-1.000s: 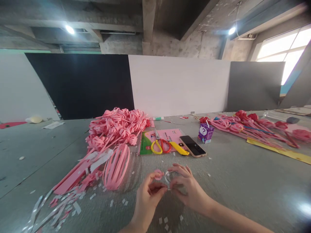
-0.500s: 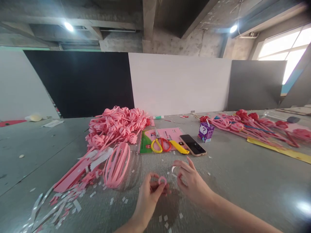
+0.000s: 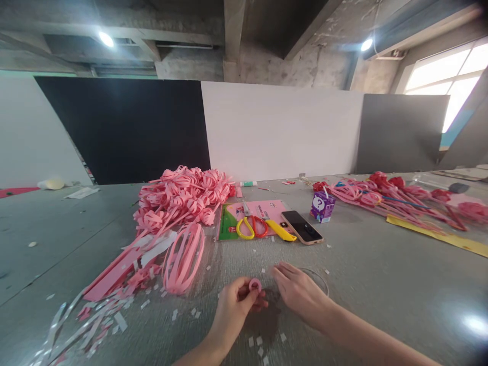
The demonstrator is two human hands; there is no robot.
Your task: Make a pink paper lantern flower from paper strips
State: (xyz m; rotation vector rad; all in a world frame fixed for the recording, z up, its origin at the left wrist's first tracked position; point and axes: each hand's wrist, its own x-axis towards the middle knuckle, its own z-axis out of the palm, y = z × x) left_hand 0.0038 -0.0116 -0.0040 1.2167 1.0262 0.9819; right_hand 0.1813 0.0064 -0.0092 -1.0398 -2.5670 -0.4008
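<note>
My left hand [image 3: 238, 300] pinches a small pink paper ring [image 3: 255, 285] between thumb and fingers, its round opening facing up toward me. Right beside it is my right hand [image 3: 299, 288], fingers drawn together and tips slightly smeared by motion. What those fingertips grip is hidden. A thin pale strip [image 3: 324, 282] curves out from behind the right hand in an arc; whether it is held there I cannot tell. Beyond the hands lie yellow-and-red-handled scissors [image 3: 252, 227], a yellow utility knife [image 3: 281, 231] and a phone [image 3: 302, 227], on or beside a pink-and-green packet [image 3: 229, 225].
A large heap of pink paper-strip flowers [image 3: 186, 195] lies at left, with a loose pink strip bundle [image 3: 184, 259] before it. Paper scraps [image 3: 121, 322] dot the grey table [image 3: 366, 305]. At right are a purple drink carton [image 3: 322, 207], more flowers [image 3: 381, 193] and a yellow strip [image 3: 434, 236].
My right hand's fingers have come together and turned downward. The white loop by its fingertips no longer shows there; a thin arc now shows behind the hand. The left hand keeps the ring.
</note>
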